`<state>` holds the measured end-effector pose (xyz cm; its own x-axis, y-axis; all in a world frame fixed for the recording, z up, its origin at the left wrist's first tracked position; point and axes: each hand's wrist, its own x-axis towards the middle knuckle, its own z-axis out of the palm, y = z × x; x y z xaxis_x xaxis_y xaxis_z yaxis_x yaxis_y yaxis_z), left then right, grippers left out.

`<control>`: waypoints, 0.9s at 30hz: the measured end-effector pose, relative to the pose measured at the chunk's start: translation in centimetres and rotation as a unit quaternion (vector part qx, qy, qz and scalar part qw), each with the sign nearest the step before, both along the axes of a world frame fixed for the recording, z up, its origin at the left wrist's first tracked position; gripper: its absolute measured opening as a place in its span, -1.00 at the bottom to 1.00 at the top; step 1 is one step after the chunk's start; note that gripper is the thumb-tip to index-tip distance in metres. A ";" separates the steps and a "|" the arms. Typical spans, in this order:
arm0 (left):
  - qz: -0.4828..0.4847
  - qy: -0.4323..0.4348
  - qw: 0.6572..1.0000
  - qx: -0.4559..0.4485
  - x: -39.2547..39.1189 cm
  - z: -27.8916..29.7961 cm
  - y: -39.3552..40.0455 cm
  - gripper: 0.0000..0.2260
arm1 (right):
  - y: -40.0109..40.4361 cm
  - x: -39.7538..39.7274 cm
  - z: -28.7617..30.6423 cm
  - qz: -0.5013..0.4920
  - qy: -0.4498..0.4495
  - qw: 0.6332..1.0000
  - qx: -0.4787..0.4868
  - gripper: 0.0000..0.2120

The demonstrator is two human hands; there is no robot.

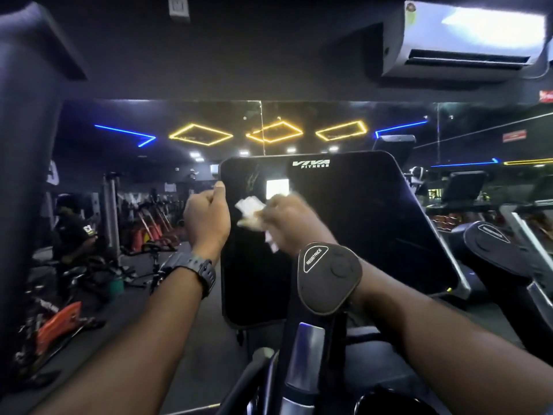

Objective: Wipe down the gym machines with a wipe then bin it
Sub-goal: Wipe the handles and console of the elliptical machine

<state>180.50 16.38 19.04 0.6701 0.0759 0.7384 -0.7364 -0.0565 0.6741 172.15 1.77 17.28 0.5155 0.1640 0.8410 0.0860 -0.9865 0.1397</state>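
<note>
The left hand [206, 217] clamps the screen's [344, 229] nine-o'clock edge, apparently to steady it, while the right hand [287, 223], blurred, holds its grip closed on the wipe [250, 209] pressed against the dark glass left of centre, likely mid-wipe.

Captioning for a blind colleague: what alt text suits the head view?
A right hand rubs a white wipe on a dark machine console while the left hand grips its left edge, in a dim gym.
</note>
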 end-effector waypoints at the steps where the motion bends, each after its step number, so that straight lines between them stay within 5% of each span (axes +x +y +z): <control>1: 0.001 -0.006 1.000 0.002 0.1 0.2 -0.2 -0.48 | 0.9 -0.1 -0.3 0.053 0.042 0.996 -0.059 -0.81; 3: -0.002 -0.019 1.000 0.014 0.7 0.4 -0.7 -0.51 | 0.6 -0.6 0.1 0.068 0.059 0.988 -0.127 -0.79; 8: -0.014 -0.014 1.000 0.024 0.2 1.0 -1.2 -0.56 | -5.3 -1.1 4.0 -0.176 -0.065 0.980 0.069 -0.84; 10: -0.003 -0.008 1.000 0.021 -0.2 1.4 -1.4 -0.56 | -4.4 -0.8 4.8 -0.204 -0.068 0.974 0.073 -0.86; 16: 0.059 0.028 0.997 0.034 -0.8 2.7 -1.6 -0.57 | 1.4 1.1 3.2 -0.040 0.008 0.995 -0.086 -0.86; 22: 0.067 0.017 0.997 0.030 -0.4 2.9 -2.0 -0.58 | -6.9 0.8 6.6 -0.198 -0.151 0.959 0.135 -0.81; 27: 0.086 -0.001 0.996 0.024 0.3 4.3 -3.3 -0.54 | 0.5 3.9 7.1 -0.063 -0.047 0.997 0.015 -0.72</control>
